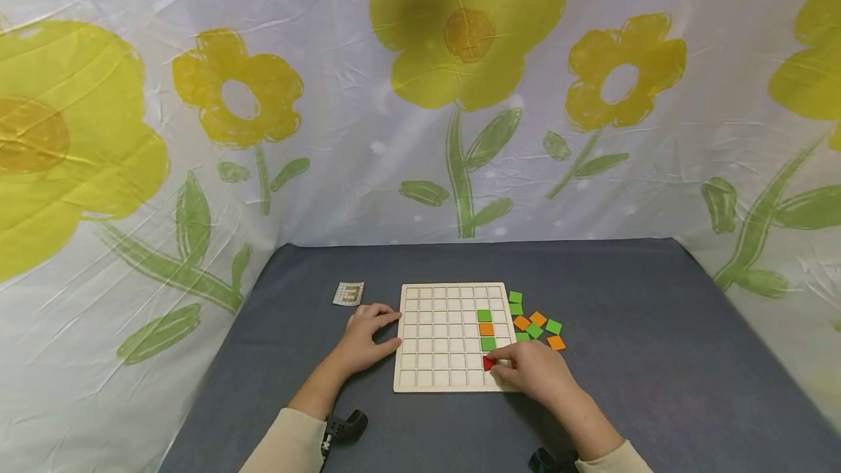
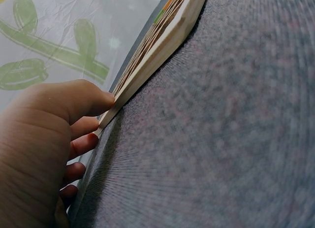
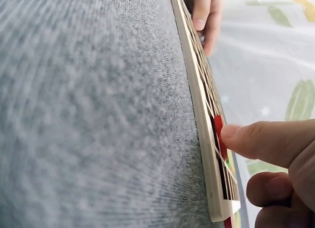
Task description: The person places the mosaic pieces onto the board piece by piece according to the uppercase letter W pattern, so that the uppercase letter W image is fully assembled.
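Note:
A wooden grid board (image 1: 442,338) lies flat on the dark cloth. Two green tiles, one of them the upper green tile (image 1: 484,315), and an orange tile (image 1: 486,329) sit in one column towards its right side. Below them, my right hand (image 1: 542,371) pinches a red tile (image 1: 488,363) between thumb and index finger. Seen from the right wrist, that red tile (image 3: 220,134) stands partly out of its cell, with the thumb (image 3: 231,134) against it. My left hand (image 1: 363,336) rests at the board's left edge, fingers loosely extended, thumb (image 2: 101,102) touching the rim.
Loose green and orange tiles, such as an orange tile (image 1: 556,342), lie along the board's right side. Behind my left hand is a small printed card (image 1: 348,293) with a coloured grid pattern. A flowered curtain (image 1: 342,93) hangs behind the table (image 1: 315,268).

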`<state>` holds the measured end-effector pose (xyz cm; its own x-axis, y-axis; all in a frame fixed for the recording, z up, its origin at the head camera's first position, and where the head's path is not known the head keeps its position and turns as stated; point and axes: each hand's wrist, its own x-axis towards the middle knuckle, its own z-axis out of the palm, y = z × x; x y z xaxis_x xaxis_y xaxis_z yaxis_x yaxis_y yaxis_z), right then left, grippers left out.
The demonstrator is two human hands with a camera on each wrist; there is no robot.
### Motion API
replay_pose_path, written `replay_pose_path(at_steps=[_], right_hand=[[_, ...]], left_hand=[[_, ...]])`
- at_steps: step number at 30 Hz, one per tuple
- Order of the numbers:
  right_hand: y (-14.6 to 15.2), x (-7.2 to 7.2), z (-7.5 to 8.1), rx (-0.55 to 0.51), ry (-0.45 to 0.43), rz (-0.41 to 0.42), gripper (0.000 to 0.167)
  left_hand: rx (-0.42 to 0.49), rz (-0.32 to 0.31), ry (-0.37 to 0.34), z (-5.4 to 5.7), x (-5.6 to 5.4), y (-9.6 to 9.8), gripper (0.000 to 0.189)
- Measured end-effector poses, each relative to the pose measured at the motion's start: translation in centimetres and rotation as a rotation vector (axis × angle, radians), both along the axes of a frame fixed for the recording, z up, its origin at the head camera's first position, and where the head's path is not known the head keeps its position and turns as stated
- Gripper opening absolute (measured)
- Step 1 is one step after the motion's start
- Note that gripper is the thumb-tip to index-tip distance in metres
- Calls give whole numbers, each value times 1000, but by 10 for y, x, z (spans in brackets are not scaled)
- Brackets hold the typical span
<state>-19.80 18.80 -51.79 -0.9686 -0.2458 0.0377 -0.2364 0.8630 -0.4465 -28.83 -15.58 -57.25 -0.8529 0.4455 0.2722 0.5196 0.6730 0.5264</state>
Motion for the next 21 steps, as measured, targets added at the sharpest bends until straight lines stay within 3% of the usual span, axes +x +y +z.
replay_pose_path(at_steps=[21], right_hand=[[-2,-3,-10,17,115,-41,13]], left_hand=[[5,-16,-11,2,1,0,46]])
